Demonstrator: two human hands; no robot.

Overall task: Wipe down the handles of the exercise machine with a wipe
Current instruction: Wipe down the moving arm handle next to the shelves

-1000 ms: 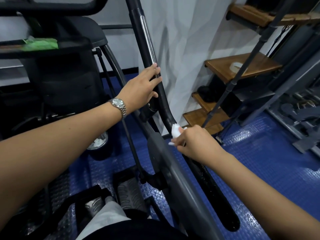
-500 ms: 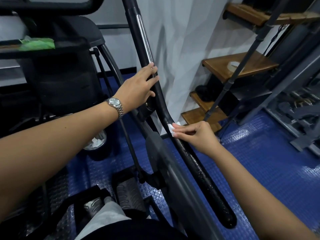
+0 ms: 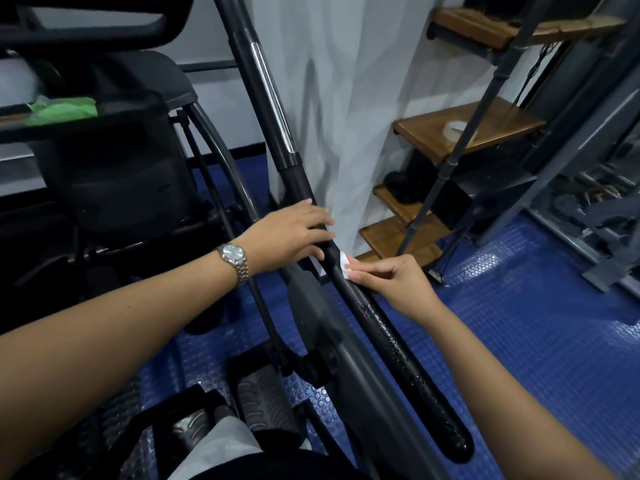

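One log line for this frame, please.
phase: wiping | right hand: pinches wipe against handle | left hand: rests on handle, farther up

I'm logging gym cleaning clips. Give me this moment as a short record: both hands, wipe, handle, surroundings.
left hand: fingers fairly straight, rests on the handle just above the wipe; wristwatch on its wrist
right hand: pinches the wipe against the handle
wipe: small, white, crumpled, touching the handle's right side
handle: black, slanting; glossy, seemingly wet below the wipe
surroundings: blue studded floor, white curtain, wooden steps
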